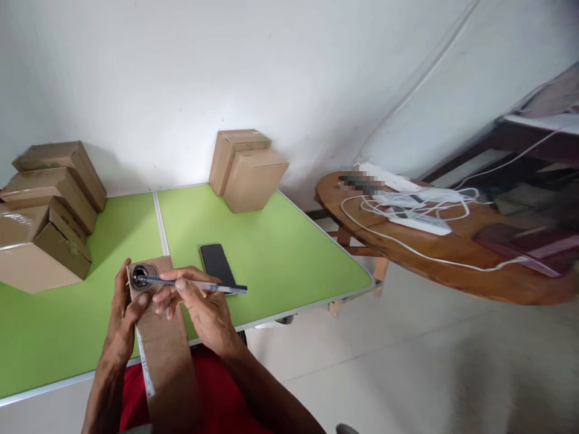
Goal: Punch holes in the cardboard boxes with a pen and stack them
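Note:
My left hand [124, 319] grips the left edge of a long brown cardboard strip [165, 349], its thumb lying on the face. Near the strip's top end is a dark inked circle [141, 275] with a small light shape in its middle. Between the fingertips of my right hand [203, 307] is a pen [199, 284], held nearly level, its tip at the dark circle. The strip's lower end reaches down over my red clothing. Just beyond my right hand a black smartphone [218, 265] lies on the green table [289, 265], partly covered by the hand.
Several cardboard boxes [58, 193] stand at the table's left, and two more boxes [253, 172] lean by the wall. To the right is a wooden table [474, 265] with power strips [420, 220] and tangled white cables [398, 241].

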The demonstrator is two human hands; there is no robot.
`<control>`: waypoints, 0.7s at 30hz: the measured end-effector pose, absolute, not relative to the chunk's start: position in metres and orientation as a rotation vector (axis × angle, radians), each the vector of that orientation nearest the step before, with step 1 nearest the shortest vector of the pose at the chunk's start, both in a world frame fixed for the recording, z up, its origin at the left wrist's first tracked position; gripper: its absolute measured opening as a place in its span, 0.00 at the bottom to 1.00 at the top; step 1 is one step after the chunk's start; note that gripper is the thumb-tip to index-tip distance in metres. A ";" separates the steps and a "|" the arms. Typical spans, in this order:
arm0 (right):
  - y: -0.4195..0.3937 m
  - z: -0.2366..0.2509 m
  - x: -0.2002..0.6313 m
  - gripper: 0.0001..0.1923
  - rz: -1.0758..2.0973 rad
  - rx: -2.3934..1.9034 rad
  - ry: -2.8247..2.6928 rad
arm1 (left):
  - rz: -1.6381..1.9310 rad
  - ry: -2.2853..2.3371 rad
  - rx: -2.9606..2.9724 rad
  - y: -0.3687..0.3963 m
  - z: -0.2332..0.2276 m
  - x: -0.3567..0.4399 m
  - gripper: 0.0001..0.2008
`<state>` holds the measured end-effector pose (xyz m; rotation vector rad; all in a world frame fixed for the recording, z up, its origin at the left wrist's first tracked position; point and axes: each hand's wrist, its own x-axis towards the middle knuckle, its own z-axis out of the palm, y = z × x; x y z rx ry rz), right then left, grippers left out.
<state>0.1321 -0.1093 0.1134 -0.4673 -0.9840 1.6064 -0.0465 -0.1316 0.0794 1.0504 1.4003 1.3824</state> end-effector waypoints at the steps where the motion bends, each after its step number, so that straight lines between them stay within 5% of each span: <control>1: -0.109 0.111 0.130 0.24 1.596 -0.482 -0.998 | 1.390 1.402 1.043 -0.132 0.078 -0.047 0.54; 21: -0.113 0.106 0.133 0.19 1.509 -0.550 -1.180 | 1.415 1.434 1.056 -0.135 0.082 -0.042 0.56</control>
